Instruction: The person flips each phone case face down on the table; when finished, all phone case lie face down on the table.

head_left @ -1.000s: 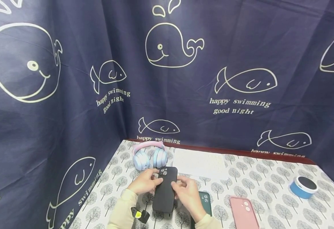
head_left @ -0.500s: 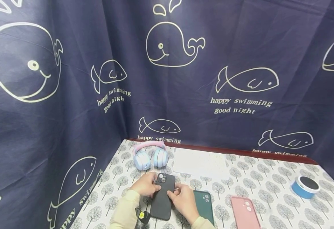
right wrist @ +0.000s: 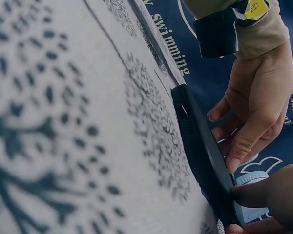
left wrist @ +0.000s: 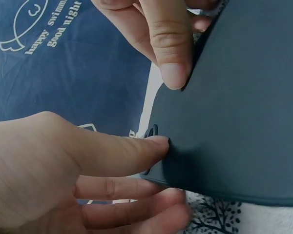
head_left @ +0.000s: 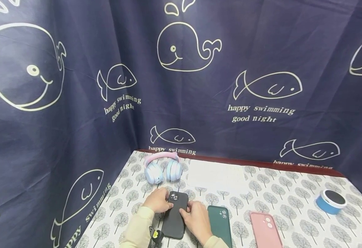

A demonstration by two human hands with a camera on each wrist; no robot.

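Note:
A black phone case (head_left: 174, 220) with round camera cutouts lies face down, low over the tree-print cloth in the head view. My left hand (head_left: 158, 200) pinches its upper left edge, the thumb beside the camera cutouts. On the opposite long edge, my right hand (head_left: 196, 217) grips it with the thumb pressed on the back. The left wrist view shows the smooth back of the case (left wrist: 244, 107) close up, both thumbs on it. From the right wrist view, the end of the case (right wrist: 185, 112) has a port slot. Its inner side is hidden.
A green phone case (head_left: 219, 224) lies just right of my right hand, and a pink one (head_left: 266, 230) farther right. Blue-and-pink headphones (head_left: 162, 168) and a white keyboard (head_left: 216, 176) stand behind. A blue round speaker (head_left: 330, 202) sits at far right.
Both hands have brought the black phone case down and slightly left, toward the near side of the table. More of the green case shows now.

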